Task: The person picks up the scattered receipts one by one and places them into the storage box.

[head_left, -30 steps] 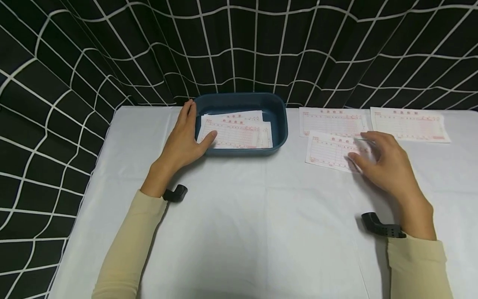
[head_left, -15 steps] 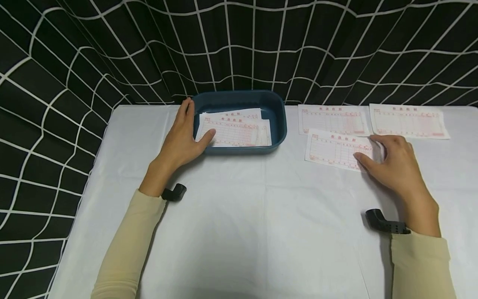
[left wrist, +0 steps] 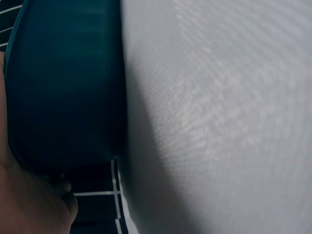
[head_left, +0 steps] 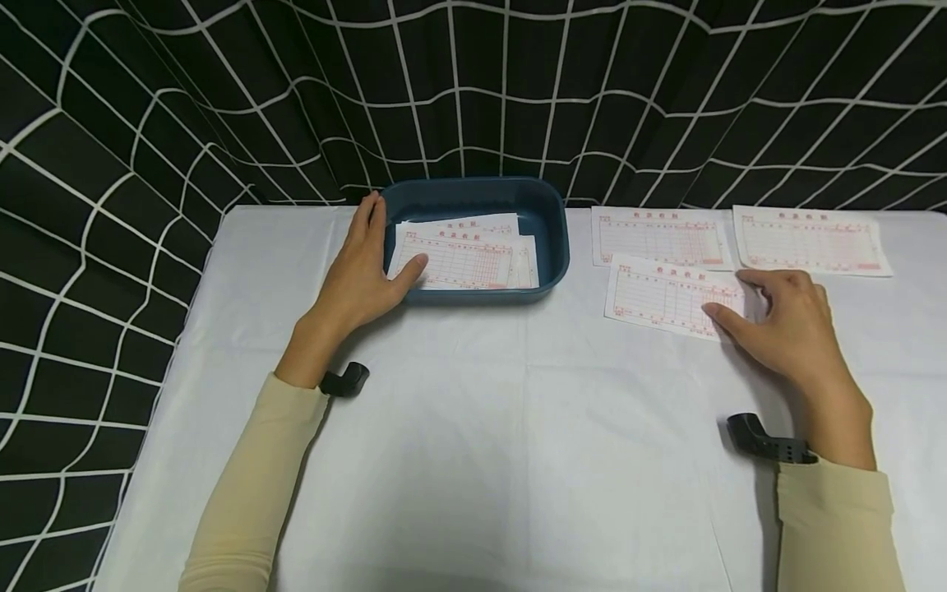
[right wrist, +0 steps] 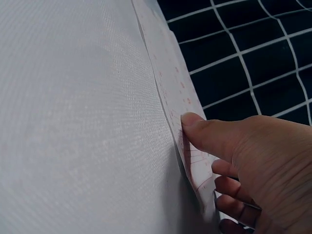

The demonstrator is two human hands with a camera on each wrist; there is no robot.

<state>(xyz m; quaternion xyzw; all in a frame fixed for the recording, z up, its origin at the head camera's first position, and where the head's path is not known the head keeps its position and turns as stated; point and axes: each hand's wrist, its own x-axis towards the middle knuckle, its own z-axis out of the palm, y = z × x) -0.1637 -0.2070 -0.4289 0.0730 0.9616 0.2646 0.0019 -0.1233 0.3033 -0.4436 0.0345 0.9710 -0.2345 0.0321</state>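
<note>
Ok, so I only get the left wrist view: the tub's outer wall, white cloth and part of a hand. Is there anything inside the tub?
Observer: Yes, the head view shows printed paper slips lying overlapped in the tub.

Operator: And where's the other hand?

Observer: The right hand is over the white cloth, to the right of the tub, at the right end of a loose slip.

Operator: How is it touching that slip?

Observer: In the right wrist view, its thumb lies on the slip's printed face.
</note>
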